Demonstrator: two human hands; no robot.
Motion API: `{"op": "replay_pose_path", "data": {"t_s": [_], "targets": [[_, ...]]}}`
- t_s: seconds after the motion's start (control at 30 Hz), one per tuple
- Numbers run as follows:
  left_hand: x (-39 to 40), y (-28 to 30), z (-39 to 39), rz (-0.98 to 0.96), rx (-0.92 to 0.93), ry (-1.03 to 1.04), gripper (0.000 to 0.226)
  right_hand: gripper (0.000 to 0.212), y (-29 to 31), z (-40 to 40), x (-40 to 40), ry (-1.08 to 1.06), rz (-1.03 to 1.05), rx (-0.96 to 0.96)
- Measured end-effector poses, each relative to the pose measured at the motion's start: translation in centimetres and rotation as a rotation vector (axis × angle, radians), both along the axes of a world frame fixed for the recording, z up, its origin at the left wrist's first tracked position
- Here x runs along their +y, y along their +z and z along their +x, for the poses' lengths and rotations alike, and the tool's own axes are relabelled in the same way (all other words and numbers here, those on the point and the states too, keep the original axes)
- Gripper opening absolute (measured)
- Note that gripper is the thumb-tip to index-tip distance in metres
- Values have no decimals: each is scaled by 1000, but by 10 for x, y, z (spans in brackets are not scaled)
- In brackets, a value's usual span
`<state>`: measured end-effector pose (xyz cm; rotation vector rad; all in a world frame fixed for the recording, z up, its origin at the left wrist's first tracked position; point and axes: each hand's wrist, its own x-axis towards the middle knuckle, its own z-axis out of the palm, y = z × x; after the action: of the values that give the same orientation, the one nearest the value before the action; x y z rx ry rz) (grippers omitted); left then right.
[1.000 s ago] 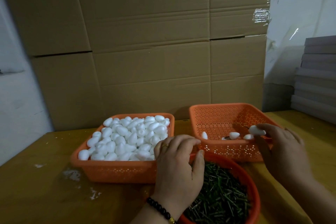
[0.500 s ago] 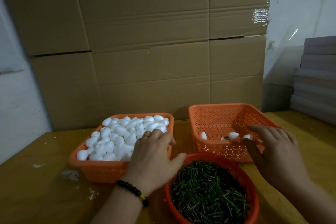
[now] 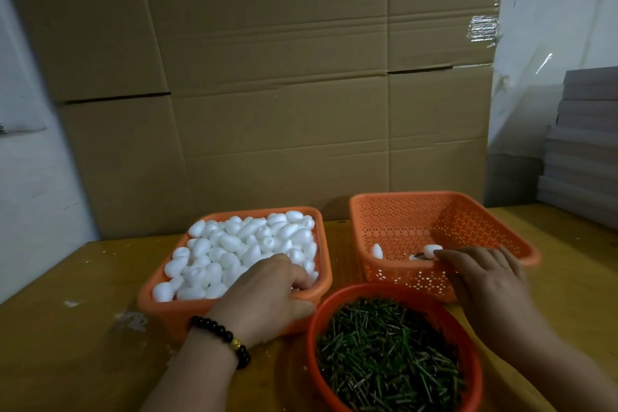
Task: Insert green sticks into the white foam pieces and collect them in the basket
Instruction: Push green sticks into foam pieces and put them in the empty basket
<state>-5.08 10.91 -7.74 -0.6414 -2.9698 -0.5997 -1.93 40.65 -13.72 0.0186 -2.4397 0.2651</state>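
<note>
An orange basket (image 3: 174,314) on the left is heaped with white foam pieces (image 3: 240,244). My left hand (image 3: 267,298) lies over its near right corner, fingers bent down among the pieces and thumb outside the wall; the fingertips are hidden. A red round bowl (image 3: 312,328) of green sticks (image 3: 384,355) stands in front. The orange basket (image 3: 401,199) on the right holds a few foam pieces (image 3: 377,250). My right hand (image 3: 485,281) rests over its near rim with fingers straight and holds nothing. Its fingertips are next to one foam piece (image 3: 433,249).
Large cardboard boxes (image 3: 267,77) form a wall right behind the baskets. Grey boards (image 3: 585,144) are stacked at the far right. The wooden table (image 3: 67,344) carries white crumbs on the left.
My right hand let a foam piece go into the right basket and its fingers straightened. My left hand moved from the stick bowl into the left basket's foam pieces.
</note>
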Motion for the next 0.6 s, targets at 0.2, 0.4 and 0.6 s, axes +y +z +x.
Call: {"op": "replay_pose_path", "data": {"t_s": [0.2,0.4,0.6], "targets": [[3,-1,3,8,15,-28,11,26,0,-1,1,100,8,41],[10,-4,6,49,11,-89,14,28,10,10,0,187,-46,-18],[17,-11,5,58,104,-102,17,25,17,18,-4,227,-38,-64]]}}
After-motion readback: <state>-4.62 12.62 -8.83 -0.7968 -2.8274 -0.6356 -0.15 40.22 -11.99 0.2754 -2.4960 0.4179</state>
